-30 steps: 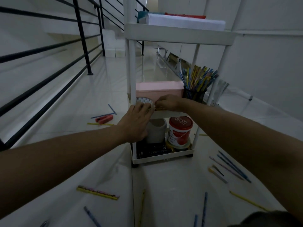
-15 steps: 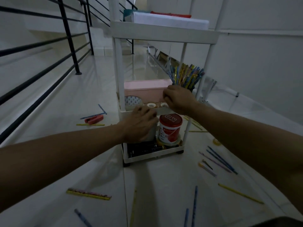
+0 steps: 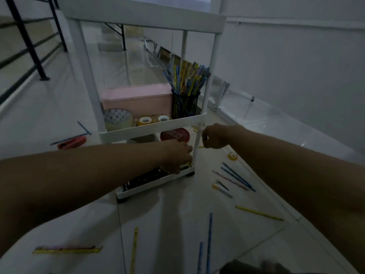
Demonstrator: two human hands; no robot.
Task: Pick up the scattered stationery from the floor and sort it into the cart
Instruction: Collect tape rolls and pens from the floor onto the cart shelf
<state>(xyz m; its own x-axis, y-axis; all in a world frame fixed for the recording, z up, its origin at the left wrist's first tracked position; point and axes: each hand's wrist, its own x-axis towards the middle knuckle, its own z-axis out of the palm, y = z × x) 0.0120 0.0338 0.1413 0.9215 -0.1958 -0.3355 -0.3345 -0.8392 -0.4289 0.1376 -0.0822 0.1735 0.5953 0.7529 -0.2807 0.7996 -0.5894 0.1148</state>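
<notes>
The white three-tier cart (image 3: 152, 126) stands in front of me. Its middle shelf holds a large tape roll (image 3: 118, 118), two small tape rolls (image 3: 153, 120), a pink box (image 3: 136, 99) and a black mesh cup of pencils (image 3: 185, 102). My left hand (image 3: 176, 156) reaches into the bottom shelf beside a red-lidded jar (image 3: 174, 134), with its fingertips at the front right corner; they are blurred. My right hand (image 3: 214, 136) hovers just right of the cart's front post, fingers loosely curled with nothing seen in them. A yellow tape roll (image 3: 233, 156) lies on the floor below it.
Scattered on the white floor are pencils at the right (image 3: 237, 177), a yellow pencil (image 3: 258, 213), blue pencils (image 3: 209, 240) in front, a ruler (image 3: 67, 249) at the lower left and a red cutter (image 3: 72, 142) left of the cart. Black railing (image 3: 29, 46) runs along the left.
Both hands left the tape rolls on the middle shelf and dropped lower. The left went into the bottom shelf, the right moved out past the front post.
</notes>
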